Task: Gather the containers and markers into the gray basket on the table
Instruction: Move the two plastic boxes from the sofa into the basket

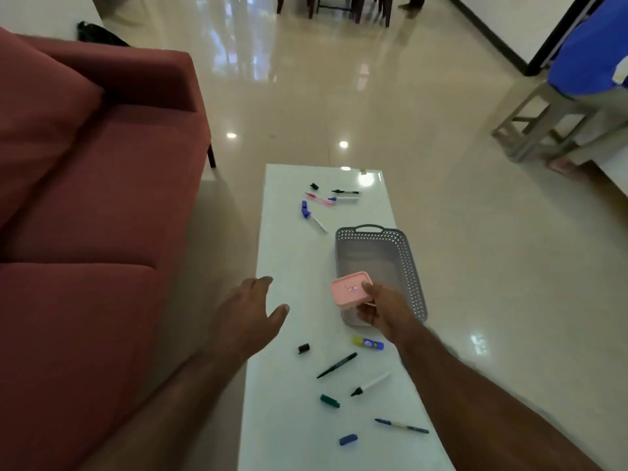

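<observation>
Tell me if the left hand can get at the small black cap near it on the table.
Probably yes. The left hand is open and holds nothing, and the black cap lies on bare table just beside it with nothing between. The right hand is busy with the pink-lidded container.

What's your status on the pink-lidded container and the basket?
Right hand grips pink-lidded container over gray basket near end. Left hand open, holding nothing. Markers, caps, glue stick loose on table; nothing blocking.
</observation>
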